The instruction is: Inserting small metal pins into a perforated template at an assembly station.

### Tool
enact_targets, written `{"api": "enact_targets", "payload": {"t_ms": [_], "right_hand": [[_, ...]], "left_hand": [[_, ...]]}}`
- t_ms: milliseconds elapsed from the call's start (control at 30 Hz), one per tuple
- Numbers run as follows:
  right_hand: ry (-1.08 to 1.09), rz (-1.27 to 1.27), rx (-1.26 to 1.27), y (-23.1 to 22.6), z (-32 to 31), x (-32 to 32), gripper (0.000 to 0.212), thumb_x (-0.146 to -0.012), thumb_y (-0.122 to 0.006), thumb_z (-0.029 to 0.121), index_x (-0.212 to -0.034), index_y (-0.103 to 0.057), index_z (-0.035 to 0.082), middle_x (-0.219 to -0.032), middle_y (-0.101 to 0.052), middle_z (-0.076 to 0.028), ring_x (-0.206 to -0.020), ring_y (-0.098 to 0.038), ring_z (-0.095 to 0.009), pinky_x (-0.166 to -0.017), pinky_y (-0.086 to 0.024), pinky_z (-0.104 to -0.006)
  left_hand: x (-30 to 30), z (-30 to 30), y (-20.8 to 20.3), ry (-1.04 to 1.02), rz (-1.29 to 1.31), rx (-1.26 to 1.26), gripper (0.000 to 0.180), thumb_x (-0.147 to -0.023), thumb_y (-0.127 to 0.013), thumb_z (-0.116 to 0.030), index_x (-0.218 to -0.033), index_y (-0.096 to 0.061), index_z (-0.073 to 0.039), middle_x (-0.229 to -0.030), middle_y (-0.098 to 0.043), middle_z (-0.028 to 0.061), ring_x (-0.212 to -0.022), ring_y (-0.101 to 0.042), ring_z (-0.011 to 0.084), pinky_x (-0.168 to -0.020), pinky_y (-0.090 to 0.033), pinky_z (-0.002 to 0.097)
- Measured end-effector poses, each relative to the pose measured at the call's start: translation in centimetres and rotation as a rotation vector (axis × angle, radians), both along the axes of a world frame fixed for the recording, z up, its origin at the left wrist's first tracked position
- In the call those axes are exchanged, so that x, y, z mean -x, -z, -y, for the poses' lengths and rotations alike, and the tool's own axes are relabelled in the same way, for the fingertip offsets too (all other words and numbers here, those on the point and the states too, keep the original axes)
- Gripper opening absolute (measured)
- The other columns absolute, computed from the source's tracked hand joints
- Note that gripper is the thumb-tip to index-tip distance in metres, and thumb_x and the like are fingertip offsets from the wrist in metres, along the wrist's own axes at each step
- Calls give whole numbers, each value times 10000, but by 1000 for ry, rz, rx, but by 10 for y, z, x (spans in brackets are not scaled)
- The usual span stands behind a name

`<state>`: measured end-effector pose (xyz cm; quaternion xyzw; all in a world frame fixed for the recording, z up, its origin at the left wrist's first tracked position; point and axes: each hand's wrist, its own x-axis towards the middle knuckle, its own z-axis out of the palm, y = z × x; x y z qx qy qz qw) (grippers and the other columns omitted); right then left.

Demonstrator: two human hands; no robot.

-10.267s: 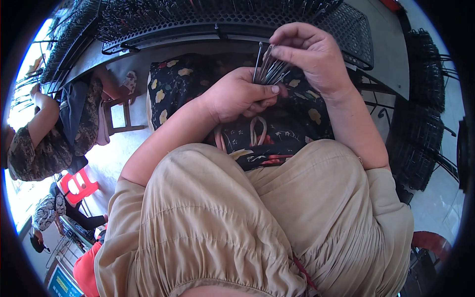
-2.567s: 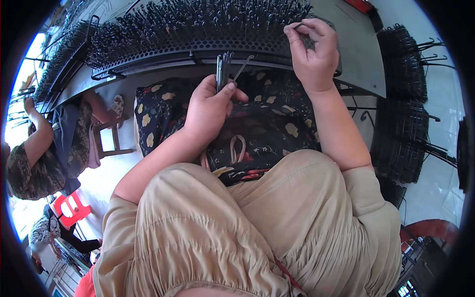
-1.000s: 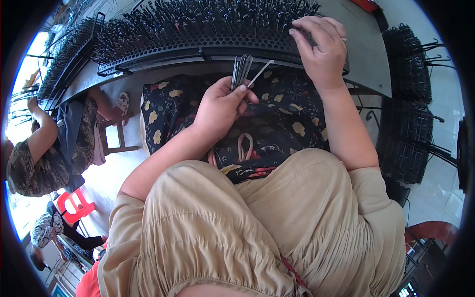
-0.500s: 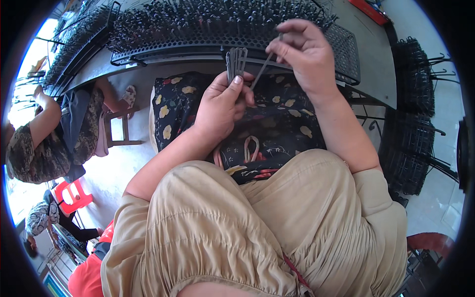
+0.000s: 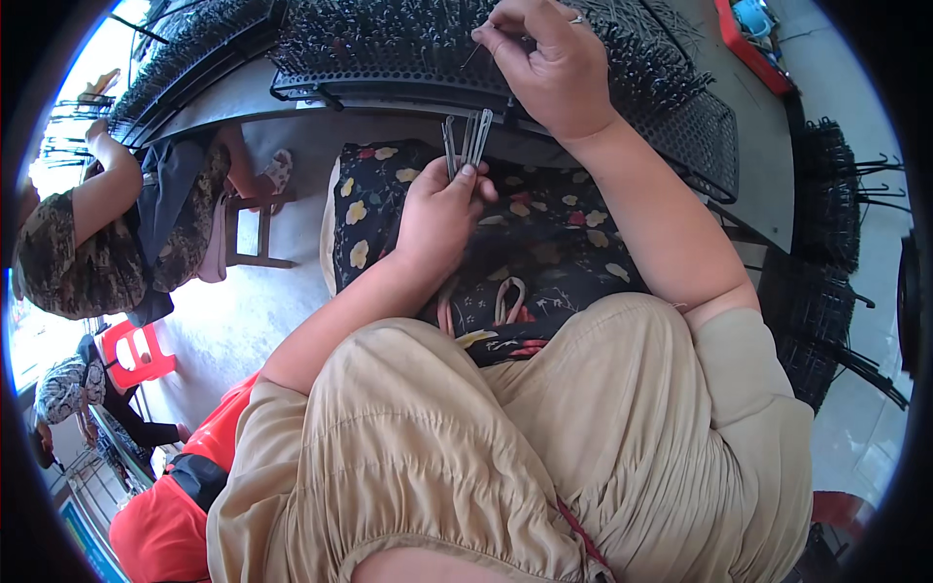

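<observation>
My left hand (image 5: 437, 212) is closed round several thin grey metal strips (image 5: 476, 138), which fan upward between thumb and fingers above my lap. Farther off and to the right, my right hand (image 5: 559, 73) is over the front of a black perforated tray (image 5: 398, 89). Its thumb and fingertips are pinched together on a thin dark metal piece (image 5: 470, 58), whose exact shape is too small to make out. Behind and under that hand, a dense mass of dark thin metal pieces (image 5: 379, 39) stands in the tray.
A dark floral cloth (image 5: 573, 214) covers my lap. At the left sits a person (image 5: 78, 243) beside a wooden stool (image 5: 260, 233); a red plastic chair (image 5: 136, 355) stands behind. Bundles of black hooked rods (image 5: 831, 194) hang at the right. A red tray (image 5: 753, 44) lies at the far right.
My right hand has moved up and left, away from the strips in my left hand to over the tray. My left hand keeps its strips, now fanned wider apart. The view has shifted slightly.
</observation>
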<state>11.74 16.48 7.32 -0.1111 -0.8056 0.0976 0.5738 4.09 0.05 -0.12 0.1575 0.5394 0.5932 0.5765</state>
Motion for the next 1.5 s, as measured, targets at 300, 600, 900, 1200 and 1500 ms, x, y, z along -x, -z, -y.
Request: {"api": "enact_targets", "payload": {"t_ms": [300, 600, 900, 1200, 1500], "right_hand": [[52, 304, -96, 4, -4, 17, 142, -740, -757, 65, -877, -723, 80, -792, -697, -91, -825, -664, -280, -816, -503, -395], [-99, 283, 735, 37, 29, 1, 214, -835, -720, 100, -1042, -689, 57, -834, -706, -35, -684, -642, -93, -575, -475, -216], [-367, 342, 1243, 19, 18, -6, 346, -849, -688, 58, -1180, -599, 16, -883, -702, -48, -728, -617, -66, -597, -448, -174], [-47, 139, 699, 28, 6, -1, 274, -845, -703, 4, -1102, -615, 28, -861, -687, -42, -717, -629, -93, -654, -507, -221], [109, 220, 145, 25, 0, 6, 236, -778, -764, 37, -994, -688, 94, -874, -706, -53, -798, -679, -195, -712, -532, -282]], "left_hand": [[18, 2, 1, -34, 14, 8, 109, -1015, -466, -118, -1045, -540, -44, -754, -607, 13, -527, -403, 37, -449, -312, 190], [27, 3, -5, -119, 40, -151, 128, -1021, -457, -114, -1030, -561, -40, -781, -638, 47, -534, -438, 44, -471, -348, 189], [30, 1, 4, -73, 27, -206, 136, -1020, -466, -108, -1033, -578, -32, -816, -675, 83, -551, -480, 48, -498, -376, 184], [33, -6, 13, -69, -45, -86, 116, -1015, -469, -98, -1032, -554, -20, -794, -679, 86, -501, -438, 42, -461, -356, 188], [30, -9, 8, -35, -106, -43, 122, -1013, -477, -102, -1026, -563, -17, -781, -678, 68, -500, -426, 35, -458, -349, 189]]}}
